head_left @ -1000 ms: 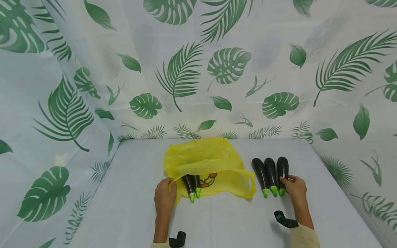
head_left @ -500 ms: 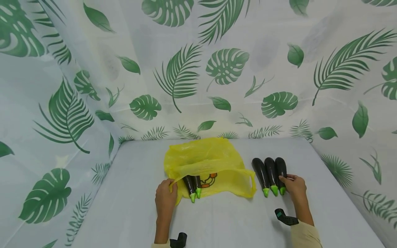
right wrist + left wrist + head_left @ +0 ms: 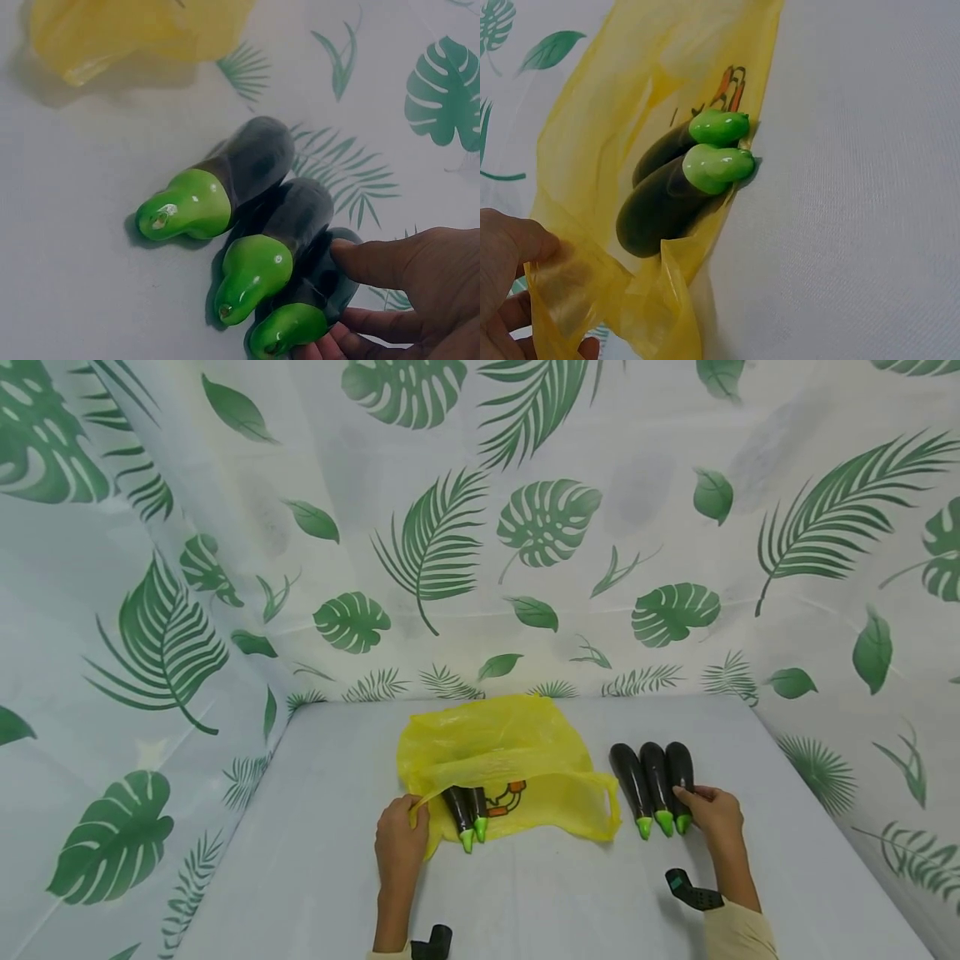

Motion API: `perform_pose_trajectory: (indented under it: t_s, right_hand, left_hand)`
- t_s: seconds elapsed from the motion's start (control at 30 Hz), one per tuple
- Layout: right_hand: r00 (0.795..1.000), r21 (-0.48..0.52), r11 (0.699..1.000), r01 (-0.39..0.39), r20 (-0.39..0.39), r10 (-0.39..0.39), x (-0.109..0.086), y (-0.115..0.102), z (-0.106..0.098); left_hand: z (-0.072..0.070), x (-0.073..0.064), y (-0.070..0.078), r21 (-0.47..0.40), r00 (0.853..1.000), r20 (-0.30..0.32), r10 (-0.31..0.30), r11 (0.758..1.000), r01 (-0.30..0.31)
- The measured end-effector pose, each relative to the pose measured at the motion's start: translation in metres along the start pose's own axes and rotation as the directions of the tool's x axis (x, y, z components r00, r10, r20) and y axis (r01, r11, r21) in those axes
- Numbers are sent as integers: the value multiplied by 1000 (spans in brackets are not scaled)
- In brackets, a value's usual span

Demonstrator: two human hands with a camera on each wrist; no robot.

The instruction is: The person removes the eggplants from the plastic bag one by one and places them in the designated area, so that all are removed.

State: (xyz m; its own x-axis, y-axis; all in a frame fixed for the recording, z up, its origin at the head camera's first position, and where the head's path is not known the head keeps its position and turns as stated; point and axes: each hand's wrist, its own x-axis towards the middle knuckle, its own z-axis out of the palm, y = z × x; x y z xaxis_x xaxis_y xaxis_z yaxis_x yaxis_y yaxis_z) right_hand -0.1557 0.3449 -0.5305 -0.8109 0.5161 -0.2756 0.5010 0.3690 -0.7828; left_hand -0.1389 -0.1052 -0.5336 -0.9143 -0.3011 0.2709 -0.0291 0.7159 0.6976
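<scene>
Leaf-printed sheeting (image 3: 457,643) backs left fingers (image 3: 532,240) pinching a crinkled plastic bag (image 3: 487,731), right fingers (image 3: 379,262) gripping a glossy eggplant (image 3: 332,276).

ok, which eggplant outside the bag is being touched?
The rightmost eggplant in the head view: the right hand grips it; the other two lie untouched.

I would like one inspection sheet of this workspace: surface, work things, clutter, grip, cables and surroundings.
Surface: white tabletop
Job's things: yellow plastic bag; two eggplants partly inside it, green ends showing; three eggplants side by side to its right
Clutter: nothing seen
Grip: left hand pinches the bag's edge; right hand holds the rightmost eggplant; a black device sits at each wrist
Cables: nothing seen
Surroundings: leaf-print sheeting behind and at both sides
</scene>
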Motion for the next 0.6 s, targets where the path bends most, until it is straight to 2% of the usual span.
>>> perform_pose_trajectory:
  t_s: [0.33, 0.6]
  right_hand:
    - [1000, 13, 1000, 10, -8, -10, -8, 0, -3]
    - [1000, 71, 997, 5, -22, -4, -6, 12, -6]
  left_hand:
    - [1, 1, 4, 8, 1000, -4, 9, 1000, -9]
    - [2, 1, 6, 2, 1000, 8, 2, 1000, -2]
